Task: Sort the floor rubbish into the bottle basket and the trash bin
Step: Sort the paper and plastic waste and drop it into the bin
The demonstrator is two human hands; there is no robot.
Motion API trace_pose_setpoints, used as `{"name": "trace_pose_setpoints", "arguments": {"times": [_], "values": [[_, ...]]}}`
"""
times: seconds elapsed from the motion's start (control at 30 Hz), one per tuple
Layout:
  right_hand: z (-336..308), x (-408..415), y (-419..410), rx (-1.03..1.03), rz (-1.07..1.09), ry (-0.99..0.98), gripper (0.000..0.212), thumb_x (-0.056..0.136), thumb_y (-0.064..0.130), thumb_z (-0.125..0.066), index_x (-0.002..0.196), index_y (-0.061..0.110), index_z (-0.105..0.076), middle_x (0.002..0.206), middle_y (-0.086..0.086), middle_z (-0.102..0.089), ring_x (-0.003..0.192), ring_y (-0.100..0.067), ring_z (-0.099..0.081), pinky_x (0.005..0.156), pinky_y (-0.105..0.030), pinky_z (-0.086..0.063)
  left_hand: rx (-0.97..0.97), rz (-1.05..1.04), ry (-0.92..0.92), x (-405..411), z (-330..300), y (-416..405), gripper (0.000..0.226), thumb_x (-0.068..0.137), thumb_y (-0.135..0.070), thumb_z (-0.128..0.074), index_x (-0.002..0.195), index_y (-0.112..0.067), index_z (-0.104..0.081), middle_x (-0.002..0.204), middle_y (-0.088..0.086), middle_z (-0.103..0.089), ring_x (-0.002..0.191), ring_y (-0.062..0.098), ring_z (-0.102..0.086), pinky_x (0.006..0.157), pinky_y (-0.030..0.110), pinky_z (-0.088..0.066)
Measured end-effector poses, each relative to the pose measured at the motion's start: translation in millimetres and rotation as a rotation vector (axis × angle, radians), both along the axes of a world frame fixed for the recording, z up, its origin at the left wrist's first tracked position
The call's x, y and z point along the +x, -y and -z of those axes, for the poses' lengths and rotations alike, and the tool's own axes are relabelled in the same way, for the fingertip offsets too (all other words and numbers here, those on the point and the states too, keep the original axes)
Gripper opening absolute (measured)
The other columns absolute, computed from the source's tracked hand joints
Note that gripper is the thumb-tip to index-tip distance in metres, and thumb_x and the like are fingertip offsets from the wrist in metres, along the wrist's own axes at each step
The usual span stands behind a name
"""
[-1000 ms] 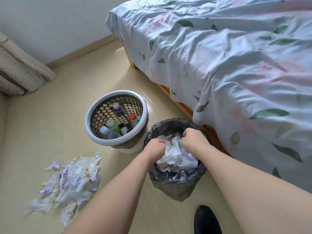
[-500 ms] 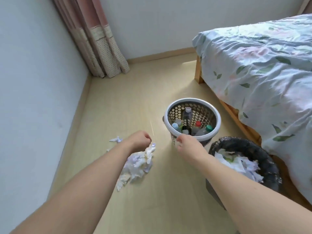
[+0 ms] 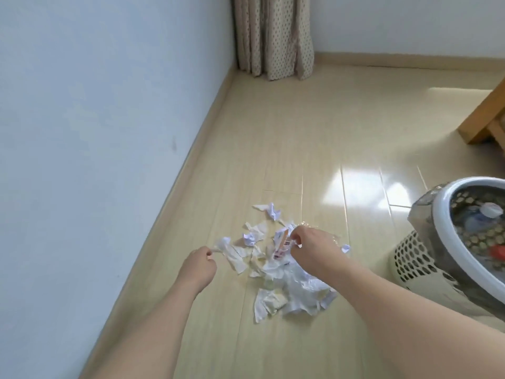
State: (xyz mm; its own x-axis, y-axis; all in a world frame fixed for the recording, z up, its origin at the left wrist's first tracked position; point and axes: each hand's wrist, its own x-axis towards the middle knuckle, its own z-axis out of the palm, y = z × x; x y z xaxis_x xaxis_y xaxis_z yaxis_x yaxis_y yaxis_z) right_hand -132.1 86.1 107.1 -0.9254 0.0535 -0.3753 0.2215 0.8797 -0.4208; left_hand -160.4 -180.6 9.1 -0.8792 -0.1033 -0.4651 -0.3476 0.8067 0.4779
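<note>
- Lying loose mid-floor near the wall, the paper scraps (image 3: 276, 272) look light, soft, crushable; best bunched from the heap's edges.
- Left hand (image 3: 198, 265) pinches a scrap; right hand (image 3: 308, 247) pinches a printed piece.
- Bottle basket (image 3: 437, 258) stands just beside.

Pale beige plank floor (image 3: 287, 149), glossy, w/ bright light patch reflected right of centre. Plain bluish-white wall (image 3: 95, 105) along left side, beige skirting board (image 3: 191, 149) at its foot. Second wall across the far end, same skirting. Beige dotted curtain (image 3: 274, 36) hanging in far corner, hem touching floor. Wooden bed leg (image 3: 489, 119) at right edge, partly cut off by frame.
</note>
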Motion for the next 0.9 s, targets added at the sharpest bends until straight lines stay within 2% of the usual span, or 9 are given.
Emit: {"name": "trace_pose_setpoints", "arguments": {"times": [0.07, 0.13, 0.23, 0.33, 0.4, 0.47, 0.57, 0.73, 0.9], "values": [[26, -23, 4, 0.052, -0.023, 0.029, 0.031, 0.092, 0.016, -0.043, 0.121, 0.017, -0.055, 0.115, -0.001, -0.059, 0.089, -0.016, -0.045, 0.068, -0.027, -0.032, 0.026, -0.057, -0.024, -15, 33, 5, 0.044, 0.095, -0.012, -0.040, 0.138, -0.015, -0.047, 0.136, 0.008, -0.049, 0.116, 0.026, -0.054, 0.089, 0.033, -0.046], [53, -49, 8, 0.088, -0.048, 0.055, 0.033, 0.092, 0.017, -0.043, 0.122, 0.017, -0.056, 0.115, -0.001, -0.059, 0.093, -0.019, -0.050, 0.068, -0.028, -0.034, 0.087, -0.132, -0.058, -34, 66, 4, 0.049, 0.097, -0.013, -0.040, 0.146, -0.016, -0.037, 0.139, 0.010, -0.045, 0.120, 0.028, -0.052, 0.094, 0.037, -0.046], [86, -83, 6, 0.080, -0.075, 0.072, 0.037, 0.093, 0.018, -0.045, 0.130, 0.018, -0.053, 0.125, -0.004, -0.055, 0.110, -0.023, -0.055, 0.083, -0.030, -0.043, 0.192, -0.197, -0.152, -55, 105, -5, 0.057, 0.095, -0.015, -0.045, 0.150, -0.020, -0.030, 0.133, 0.011, -0.043, 0.120, 0.030, -0.050, 0.102, 0.042, -0.043], [114, -112, 5, 0.085, -0.074, 0.088, 0.042, 0.092, 0.018, -0.047, 0.134, 0.020, -0.053, 0.129, -0.005, -0.050, 0.110, -0.025, -0.055, 0.090, -0.033, -0.047, 0.168, -0.291, -0.335, -57, 136, -17, 0.054, 0.087, -0.028, -0.044, 0.139, -0.011, -0.046, 0.113, 0.011, -0.050, 0.102, 0.031, -0.052, 0.095, 0.044, -0.045], [128, -127, 8, 0.091, -0.093, 0.097, 0.046, 0.090, 0.017, -0.047, 0.135, 0.025, -0.053, 0.137, -0.004, -0.046, 0.118, -0.027, -0.051, 0.097, -0.038, -0.045, 0.001, -0.218, -0.478, -53, 150, -22, 0.056, 0.082, -0.040, -0.041, 0.126, -0.008, -0.056, 0.104, 0.012, -0.056, 0.095, 0.032, -0.053, 0.087, 0.043, -0.045], [144, -141, 9, 0.125, -0.124, 0.105, 0.049, 0.089, 0.017, -0.047, 0.137, 0.029, -0.051, 0.146, -0.002, -0.039, 0.129, -0.028, -0.041, 0.106, -0.038, -0.037, -0.118, -0.130, -0.526, -56, 163, -27, 0.053, 0.083, -0.045, -0.040, 0.119, -0.011, -0.059, 0.105, 0.010, -0.058, 0.094, 0.031, -0.054, 0.086, 0.042, -0.042], [157, -154, 15, 0.153, -0.147, 0.159, 0.052, 0.091, 0.020, -0.045, 0.140, 0.036, -0.046, 0.152, -0.002, -0.029, 0.137, -0.028, -0.027, 0.110, -0.039, -0.025, -0.149, -0.140, -0.580, -55, 172, -28, 0.041, 0.086, -0.035, -0.040, 0.108, -0.007, -0.059, 0.102, 0.013, -0.058, 0.087, 0.035, -0.055, 0.081, 0.043, -0.043], [169, -174, 31, 0.223, -0.191, 0.233, 0.060, 0.090, 0.024, -0.044, 0.147, 0.040, -0.034, 0.157, -0.001, -0.019, 0.143, -0.026, -0.015, 0.113, -0.042, -0.017, -0.180, -0.148, -0.664, -56, 176, -28, 0.022, 0.090, -0.021, -0.036, 0.094, -0.008, -0.054, 0.094, 0.012, -0.058, 0.076, 0.032, -0.053, 0.070, 0.040, -0.043], [183, -182, 38, 0.273, -0.184, 0.290, 0.056, 0.085, 0.022, -0.041, 0.141, 0.019, -0.038, 0.131, -0.004, -0.044, 0.128, -0.028, -0.032, 0.104, -0.041, -0.026, -0.155, -0.153, -0.697, -56, 179, -29, 0.015, 0.093, -0.017, -0.035, 0.094, -0.012, -0.049, 0.092, 0.009, -0.057, 0.074, 0.029, -0.051, 0.069, 0.039, -0.043]]}}
